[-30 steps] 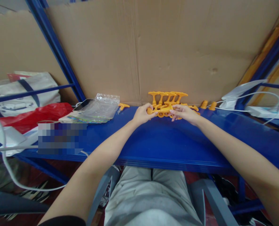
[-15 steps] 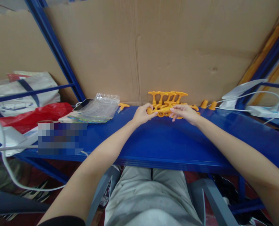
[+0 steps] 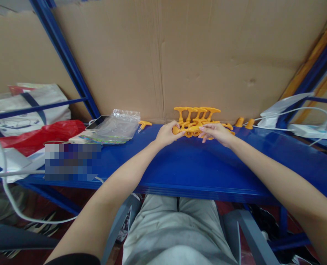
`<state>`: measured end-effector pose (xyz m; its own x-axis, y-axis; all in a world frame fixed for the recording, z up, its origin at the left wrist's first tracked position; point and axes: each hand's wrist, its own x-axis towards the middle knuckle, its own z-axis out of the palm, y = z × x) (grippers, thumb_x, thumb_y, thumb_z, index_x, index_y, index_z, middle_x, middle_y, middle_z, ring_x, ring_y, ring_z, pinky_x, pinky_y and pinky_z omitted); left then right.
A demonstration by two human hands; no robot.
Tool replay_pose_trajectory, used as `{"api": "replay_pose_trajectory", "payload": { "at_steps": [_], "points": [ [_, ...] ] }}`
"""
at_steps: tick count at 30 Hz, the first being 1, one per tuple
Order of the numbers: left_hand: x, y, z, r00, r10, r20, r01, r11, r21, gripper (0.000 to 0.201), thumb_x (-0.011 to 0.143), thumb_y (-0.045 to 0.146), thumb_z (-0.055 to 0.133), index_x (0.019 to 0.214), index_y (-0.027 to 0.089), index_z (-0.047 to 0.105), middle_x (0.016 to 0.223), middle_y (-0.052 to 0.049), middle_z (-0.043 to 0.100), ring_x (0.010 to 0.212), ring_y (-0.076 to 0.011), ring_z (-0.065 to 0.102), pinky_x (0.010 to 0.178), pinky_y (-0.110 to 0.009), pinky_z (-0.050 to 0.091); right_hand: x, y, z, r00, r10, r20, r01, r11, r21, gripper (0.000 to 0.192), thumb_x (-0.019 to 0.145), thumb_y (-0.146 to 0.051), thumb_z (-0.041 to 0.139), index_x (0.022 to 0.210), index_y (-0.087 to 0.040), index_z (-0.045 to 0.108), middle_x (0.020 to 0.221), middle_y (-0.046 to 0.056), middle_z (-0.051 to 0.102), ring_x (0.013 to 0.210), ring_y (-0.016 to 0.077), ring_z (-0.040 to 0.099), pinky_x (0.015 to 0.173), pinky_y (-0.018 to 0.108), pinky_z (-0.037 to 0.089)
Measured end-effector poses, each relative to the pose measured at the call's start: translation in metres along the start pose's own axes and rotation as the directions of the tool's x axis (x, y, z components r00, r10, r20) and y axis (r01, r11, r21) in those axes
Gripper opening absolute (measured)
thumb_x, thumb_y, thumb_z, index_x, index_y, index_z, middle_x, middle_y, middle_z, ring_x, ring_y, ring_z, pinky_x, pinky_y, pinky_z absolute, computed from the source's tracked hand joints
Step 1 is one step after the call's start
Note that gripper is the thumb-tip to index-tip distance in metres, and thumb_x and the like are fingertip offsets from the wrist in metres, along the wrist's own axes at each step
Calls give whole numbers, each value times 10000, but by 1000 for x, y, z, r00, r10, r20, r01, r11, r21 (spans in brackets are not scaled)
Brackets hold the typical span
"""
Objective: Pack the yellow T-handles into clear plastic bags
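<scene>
Orange part (image 3: 190, 129) lies long axis nine-to-three at the table's (image 3: 196, 165) far edge, left hand (image 3: 166, 134) and right hand (image 3: 215, 132) each pinching an end; clear bag (image 3: 116, 127) at ten o'clock

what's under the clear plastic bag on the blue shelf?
Under the clear plastic bag a flat pack with colourful print shows through near its front edge, and a phone pokes out at the back left. How far either reaches beneath it is hidden by glare and folds.
</scene>
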<state>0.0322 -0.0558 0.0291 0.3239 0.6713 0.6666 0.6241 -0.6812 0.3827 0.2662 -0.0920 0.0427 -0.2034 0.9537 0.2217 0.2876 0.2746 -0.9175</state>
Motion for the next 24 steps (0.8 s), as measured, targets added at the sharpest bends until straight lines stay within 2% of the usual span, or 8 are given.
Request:
{"api": "replay_pose_trajectory", "payload": {
  "at_steps": [7,10,12,15,17,19,21,24],
  "points": [
    [0,-2,1,998,13,64,-17,998,61,269,784,433,656,849,191,558,706,12,630,625,-137,556,582,-234,377,0,-3,1,1000,14,-14,-14,999,43,313,759,-442,738,836,-151,653,742,55,727,505,111,626,527,244,448],
    [0,-4,0,994,23,111,-34,995,99,323,834,415,613,1065,193,570,851,-29,675,727,-172,619,651,-260,432,2,-2,0,998,10,-66,-8,999,41,289,768,-409,739,868,-157,638,772,54,735,489,104,617,510,236,443],
    [1,-8,-3,993,6,121,-22,992,126,438,864,399,577,1251,211,498,946,-43,678,814,-195,643,718,-287,464,5,-1,-3,993,5,-116,-1,1000,31,318,757,-423,749,893,-165,623,794,55,739,479,105,614,493,233,438],
    [4,-20,-11,993,-97,63,82,975,208,527,902,369,510,1388,210,383,1075,-82,658,976,-233,638,844,-342,481,7,2,-6,983,-23,-180,28,999,25,418,704,-469,782,948,-185,596,828,58,741,477,116,613,480,244,449],
    [6,-31,-18,979,-202,-8,195,934,300,510,901,332,490,1380,186,398,1236,-136,601,1148,-265,575,946,-375,453,8,3,-8,975,-52,-216,59,998,26,478,673,-489,796,982,-198,577,836,53,734,471,121,607,484,258,459],
    [6,-44,-24,936,-347,-61,341,845,413,513,870,299,504,1360,167,429,1331,-172,542,1263,-309,492,1015,-427,412,8,4,-8,965,-84,-248,91,996,17,514,659,-502,797,1006,-206,560,832,42,716,466,121,599,500,273,471],
    [4,-57,-29,861,-498,-106,481,727,491,534,843,313,515,1350,158,450,1392,-197,495,1325,-352,423,1040,-497,381,9,5,-8,956,-116,-270,120,993,-2,538,652,-522,791,1020,-211,550,839,33,691,477,122,598,518,286,487],
    [1,-72,-31,755,-643,-127,598,597,534,628,820,342,513,1401,129,413,1477,-224,407,1378,-387,349,1063,-576,333,10,7,-9,939,-170,-300,166,985,-37,561,647,-569,766,1027,-223,541,866,29,660,506,127,600,528,298,501]
  ]
}}
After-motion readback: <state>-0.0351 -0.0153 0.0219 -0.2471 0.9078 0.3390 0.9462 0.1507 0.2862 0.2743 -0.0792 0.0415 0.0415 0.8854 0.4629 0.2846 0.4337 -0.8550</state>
